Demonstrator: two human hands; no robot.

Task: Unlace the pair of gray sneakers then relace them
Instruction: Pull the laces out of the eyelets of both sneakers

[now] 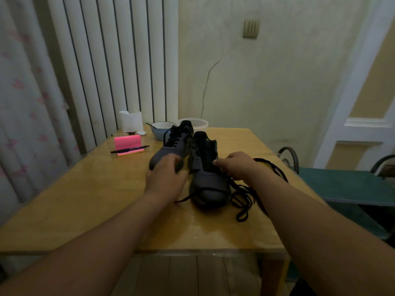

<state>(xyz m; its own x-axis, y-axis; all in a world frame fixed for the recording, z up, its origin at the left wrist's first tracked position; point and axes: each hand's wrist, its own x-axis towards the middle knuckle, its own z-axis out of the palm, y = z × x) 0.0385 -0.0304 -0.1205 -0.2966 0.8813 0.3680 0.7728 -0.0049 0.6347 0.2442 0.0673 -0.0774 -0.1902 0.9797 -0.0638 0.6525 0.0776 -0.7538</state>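
Note:
Two gray sneakers stand side by side on the wooden table (85, 199), toes toward me. The left sneaker (171, 147) is laced in black. The right sneaker (210, 186) has most eyelets bare, and its black lace (243, 197) trails loose over the toe and onto the table at its right. My left hand (165, 179) sits between the two toes with curled fingers, and a strand of the lace runs to it from a low eyelet. My right hand (237, 165) pinches the lace at the right side of the same sneaker's eyelets.
A pink sticky-note pad (127, 143) with a black pen (130, 149) lies to the left of the shoes. Behind the shoes are a blue bowl (161, 130), a clear tub (199, 124) and white tissue (130, 120). A green chair (350, 184) stands at the right.

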